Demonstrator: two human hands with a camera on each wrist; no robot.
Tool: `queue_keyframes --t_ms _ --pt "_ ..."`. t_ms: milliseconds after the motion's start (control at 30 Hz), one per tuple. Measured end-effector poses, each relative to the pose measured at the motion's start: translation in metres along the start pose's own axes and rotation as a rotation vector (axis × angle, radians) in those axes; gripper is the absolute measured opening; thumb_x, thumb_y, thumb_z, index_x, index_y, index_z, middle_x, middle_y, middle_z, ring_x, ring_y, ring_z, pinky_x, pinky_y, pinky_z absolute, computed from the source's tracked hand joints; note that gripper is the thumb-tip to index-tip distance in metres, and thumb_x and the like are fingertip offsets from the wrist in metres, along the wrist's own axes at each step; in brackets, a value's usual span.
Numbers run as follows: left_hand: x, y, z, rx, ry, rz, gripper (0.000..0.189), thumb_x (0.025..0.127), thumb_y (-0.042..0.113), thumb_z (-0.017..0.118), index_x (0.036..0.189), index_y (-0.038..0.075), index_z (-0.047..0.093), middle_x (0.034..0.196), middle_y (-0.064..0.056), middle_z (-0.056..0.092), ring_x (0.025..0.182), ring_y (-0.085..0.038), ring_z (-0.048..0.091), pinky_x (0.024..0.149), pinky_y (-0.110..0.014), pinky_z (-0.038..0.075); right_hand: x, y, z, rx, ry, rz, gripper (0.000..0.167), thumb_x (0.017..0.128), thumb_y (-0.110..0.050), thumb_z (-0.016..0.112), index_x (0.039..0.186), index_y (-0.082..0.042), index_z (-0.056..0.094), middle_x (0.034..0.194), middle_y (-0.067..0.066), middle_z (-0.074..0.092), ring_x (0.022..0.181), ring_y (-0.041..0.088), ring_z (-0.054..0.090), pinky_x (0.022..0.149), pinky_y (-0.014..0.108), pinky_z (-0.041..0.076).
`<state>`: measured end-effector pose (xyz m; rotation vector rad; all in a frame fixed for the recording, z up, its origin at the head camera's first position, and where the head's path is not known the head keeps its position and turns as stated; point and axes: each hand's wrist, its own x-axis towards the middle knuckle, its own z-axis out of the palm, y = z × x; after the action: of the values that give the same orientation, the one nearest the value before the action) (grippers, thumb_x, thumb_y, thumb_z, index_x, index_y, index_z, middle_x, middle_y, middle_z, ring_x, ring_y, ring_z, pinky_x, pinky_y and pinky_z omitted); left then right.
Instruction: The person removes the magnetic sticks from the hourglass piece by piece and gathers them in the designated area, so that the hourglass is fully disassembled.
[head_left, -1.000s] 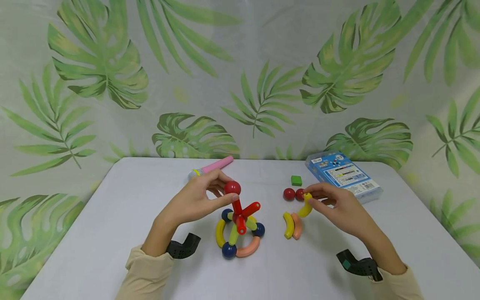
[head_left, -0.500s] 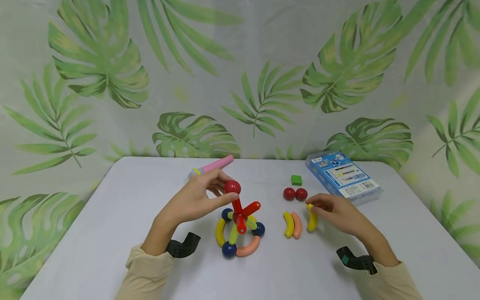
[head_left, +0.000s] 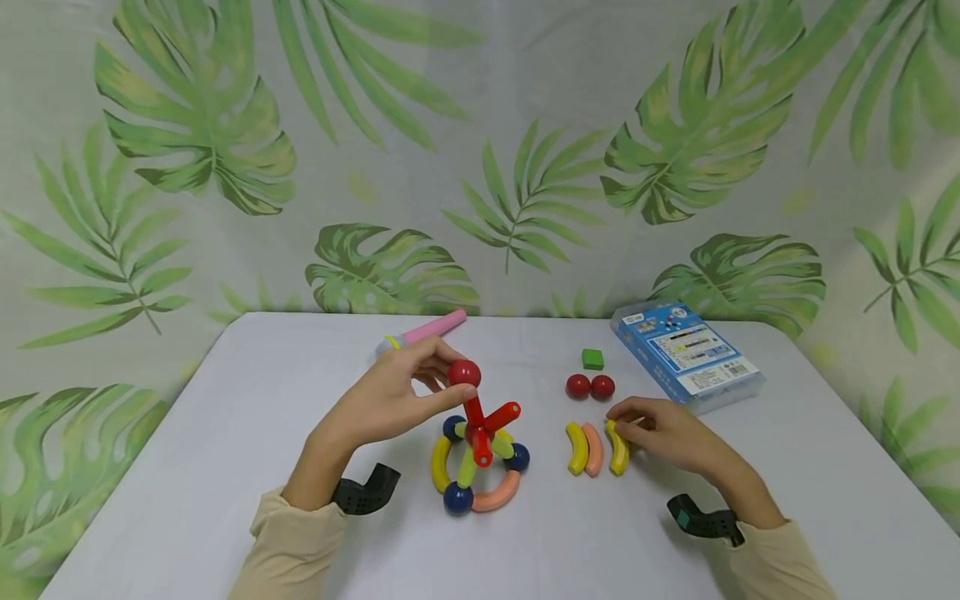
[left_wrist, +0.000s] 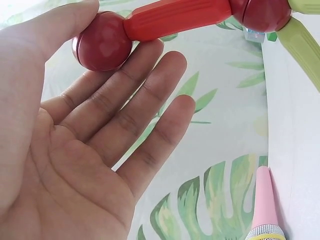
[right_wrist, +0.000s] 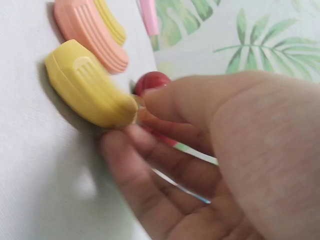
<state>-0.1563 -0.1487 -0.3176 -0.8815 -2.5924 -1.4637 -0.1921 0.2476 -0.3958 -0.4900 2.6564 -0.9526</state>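
My left hand (head_left: 393,396) pinches the red ball (head_left: 464,373) on top of a magnetic stick-and-ball model. In the left wrist view a red stick (left_wrist: 180,19) joins that ball to a second red one. The model's base is a ring of curved sticks and dark blue balls (head_left: 458,497), with light green sticks (head_left: 467,468) rising from it. My right hand (head_left: 667,429) pinches the far end of a yellow curved stick (right_wrist: 87,85), which is down by the tabletop. A salmon curved stick (head_left: 593,450) and another yellow one (head_left: 577,448) lie side by side to its left.
Two loose red balls (head_left: 578,386) and a green block (head_left: 592,359) lie beyond the curved sticks. A blue box in a clear case (head_left: 690,350) is at the back right. Behind my left hand lies a pink toy microphone (head_left: 435,327) on the white table (head_left: 225,467).
My right hand has brought the yellow curved stick down and nearer to me, away from the red balls, setting it alongside the salmon stick. The left hand keeps its grip and place.
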Motion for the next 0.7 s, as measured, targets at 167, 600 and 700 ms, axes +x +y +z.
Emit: queue_keyframes --t_ms 167,600,700 --pt "0.0 0.0 0.0 0.004 0.0 0.004 0.026 0.092 0.025 0.081 0.111 0.017 0.066 0.107 0.008 0.073 0.095 -0.007 0.069 0.088 -0.034 0.06 -0.005 -0.004 -0.004 0.029 -0.075 0.023 0.034 0.099 -0.023 0.069 0.129 -0.009 0.066 0.128 0.014 0.067 0.096 0.02 0.067 0.082 0.035 0.06" --pt "0.001 0.0 0.0 -0.004 -0.007 -0.015 0.027 0.092 0.027 0.08 0.113 0.017 0.065 0.103 0.007 0.073 0.093 -0.009 0.07 0.086 -0.032 0.06 -0.006 -0.011 -0.003 0.036 -0.141 0.017 0.044 0.095 -0.02 0.073 0.137 -0.01 0.061 0.138 0.017 0.062 0.103 0.023 0.067 0.087 0.046 0.061" --pt "0.0 0.0 -0.001 -0.002 -0.006 -0.006 0.027 0.092 0.027 0.081 0.112 0.017 0.066 0.104 0.007 0.073 0.094 -0.009 0.069 0.085 -0.031 0.06 -0.006 -0.012 -0.002 0.037 -0.14 0.012 0.044 0.095 -0.019 0.073 0.136 -0.01 0.061 0.138 0.017 0.062 0.103 0.023 0.068 0.087 0.046 0.061"
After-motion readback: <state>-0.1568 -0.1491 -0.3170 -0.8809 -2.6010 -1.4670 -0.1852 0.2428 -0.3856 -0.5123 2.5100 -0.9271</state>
